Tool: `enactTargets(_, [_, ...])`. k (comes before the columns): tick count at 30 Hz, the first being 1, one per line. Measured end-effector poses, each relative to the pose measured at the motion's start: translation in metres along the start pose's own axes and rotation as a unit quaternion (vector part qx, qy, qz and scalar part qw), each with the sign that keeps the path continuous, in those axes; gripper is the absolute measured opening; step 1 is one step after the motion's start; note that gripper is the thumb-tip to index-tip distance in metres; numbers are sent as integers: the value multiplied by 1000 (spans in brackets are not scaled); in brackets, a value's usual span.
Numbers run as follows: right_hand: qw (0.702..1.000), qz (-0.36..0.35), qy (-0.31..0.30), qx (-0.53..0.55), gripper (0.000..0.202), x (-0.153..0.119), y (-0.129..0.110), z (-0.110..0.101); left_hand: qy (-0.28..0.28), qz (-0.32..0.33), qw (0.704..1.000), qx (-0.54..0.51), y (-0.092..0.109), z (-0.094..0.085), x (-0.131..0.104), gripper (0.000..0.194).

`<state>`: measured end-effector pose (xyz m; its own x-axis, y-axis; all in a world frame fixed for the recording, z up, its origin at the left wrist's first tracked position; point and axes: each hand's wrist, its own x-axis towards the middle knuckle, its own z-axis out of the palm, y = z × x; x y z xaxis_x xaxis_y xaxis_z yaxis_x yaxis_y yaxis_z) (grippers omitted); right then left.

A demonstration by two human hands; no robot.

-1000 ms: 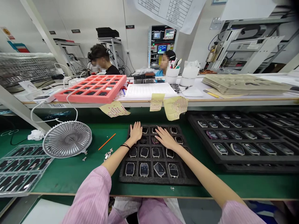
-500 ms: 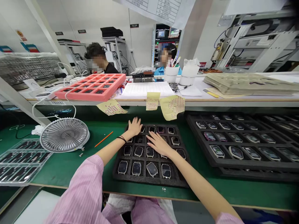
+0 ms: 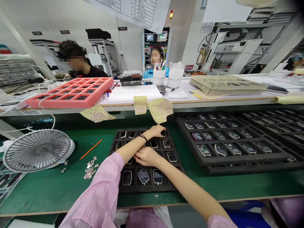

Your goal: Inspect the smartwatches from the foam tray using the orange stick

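A black foam tray (image 3: 152,189) with smartwatch bodies in its cells lies before me on the green bench. My left hand (image 3: 156,130) reaches across to the tray's far right corner, fingers curled over a smartwatch (image 3: 163,133) there. Below and left of it, my right hand (image 3: 147,156) bends down into the middle of the tray, its fingers pressed together. What those fingertips hold, if anything, is hidden. Along the near row sit more watches, one of them (image 3: 143,176) turned askew. My left forearm covers part of the tray.
At the left stand a round fan (image 3: 40,150), an orange stick (image 3: 91,149) and a scatter of small scraps (image 3: 90,169). Stacked black trays of watches (image 3: 201,160) fill the right side. A pink tray (image 3: 90,100) and papers rest on the shelf above; co-workers sit beyond.
My left hand has crossed from the tray's far left to its far right corner. My right hand has drawn nearer and left, its fingers closing. The view has swung right.
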<state>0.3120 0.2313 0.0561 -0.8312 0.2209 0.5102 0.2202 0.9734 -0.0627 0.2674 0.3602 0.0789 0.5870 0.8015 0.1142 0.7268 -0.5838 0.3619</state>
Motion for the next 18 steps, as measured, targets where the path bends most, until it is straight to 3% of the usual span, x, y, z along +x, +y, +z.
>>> enactTargets(2, [999, -24, 39, -27, 28, -1, -6, -2, 9, -5, 1000, -13, 0, -4, -1, 38])
enactTargets(7, [967, -47, 218, -124, 30, -9, -9, -14, 29, 22, 999, -40, 17, -9, -15, 41])
enactTargets(12, [958, -18, 250, -142, 33, -11, -5, -21, -34, 77, 996, -18, 41, -2, -27, 38])
enactTargets(18, [950, -28, 273, -151, 28, -11, -13, -22, -69, 77, 994, 36, 60, 3, -32, 20])
